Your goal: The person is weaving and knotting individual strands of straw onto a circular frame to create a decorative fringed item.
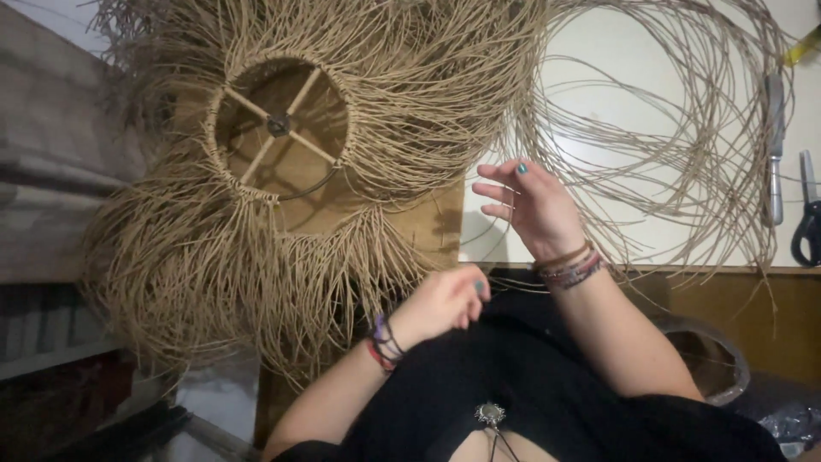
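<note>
A large woven lampshade (282,180) of tan fibre strands with a round metal frame ring and cross spokes (280,126) lies on the wooden table. My right hand (530,205) is raised over the table edge, fingers spread, a thin strand running through them from the loose coil of strands (667,145). Below the shade's fringe, my left hand (445,301) is curled with thumb and fingers pinched together on a thin strand. Both wrists wear bracelets.
Loose tan strands loop across a white table top (599,51). A knife-like metal tool (775,145) and black-handled scissors (807,214) lie at the right. A round container (710,359) sits below the table edge. Shelves stand at the left.
</note>
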